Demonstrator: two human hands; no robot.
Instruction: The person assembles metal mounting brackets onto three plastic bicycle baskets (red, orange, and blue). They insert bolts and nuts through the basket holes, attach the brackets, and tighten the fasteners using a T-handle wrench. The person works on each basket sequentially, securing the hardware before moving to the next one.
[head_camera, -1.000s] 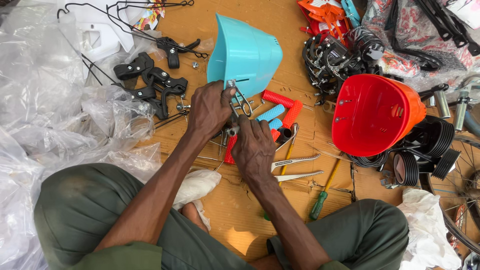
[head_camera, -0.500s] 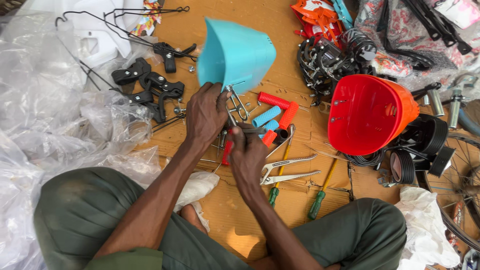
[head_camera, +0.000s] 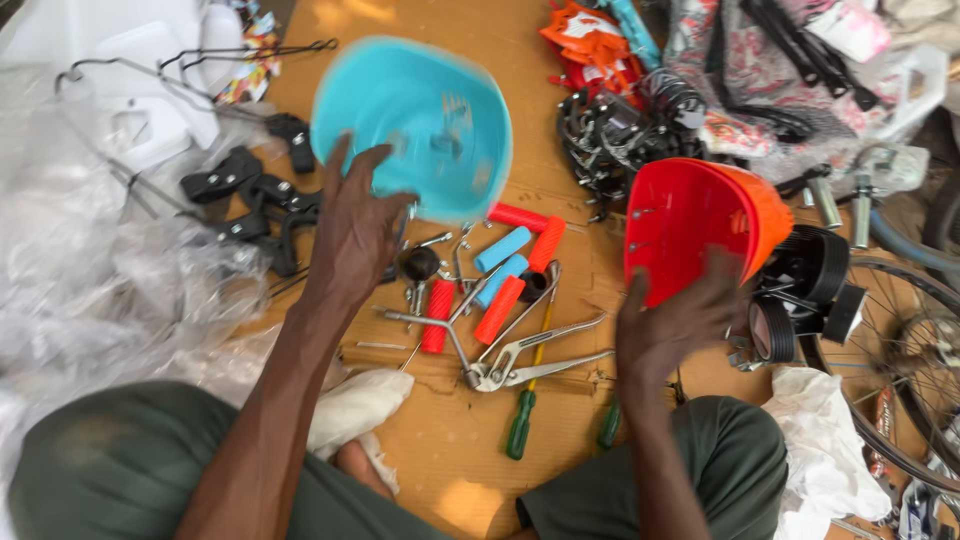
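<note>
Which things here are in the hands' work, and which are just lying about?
In hand:
- left hand on the turquoise plastic basket
- right hand at the red plastic basket

Lying about:
- pliers
- red and blue handlebar grips
- green-handled screwdrivers
- black brackets
- bicycle wheel

Orange packets (head_camera: 590, 45) — top centre

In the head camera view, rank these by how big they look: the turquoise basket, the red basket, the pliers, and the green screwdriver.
1. turquoise basket, blurred
2. red basket, close to it in size, so unsure
3. pliers
4. green screwdriver
</note>
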